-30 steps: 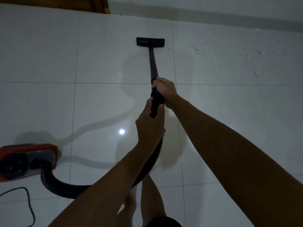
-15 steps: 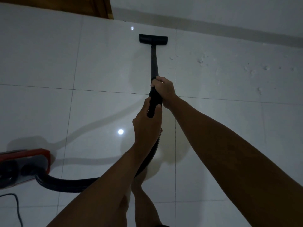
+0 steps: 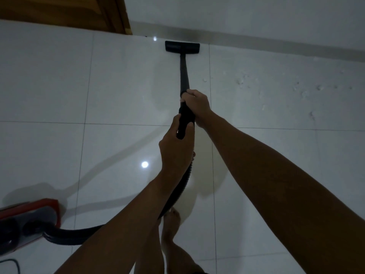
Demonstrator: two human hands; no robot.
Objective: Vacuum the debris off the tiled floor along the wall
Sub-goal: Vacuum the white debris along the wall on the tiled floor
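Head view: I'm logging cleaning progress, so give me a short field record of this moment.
floor head: black floor head flat on the tile, close to the baseboard
right hand: right hand grips the wand
left hand: left hand grips the handle lower down
debris: white crumbs on the tiles right of the wand
vacuum body: red canister at lower left, hose attached

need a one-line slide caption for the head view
Both hands, left hand and right hand, grip the vacuum wand, floor nozzle at the wall; debris lies to its right.
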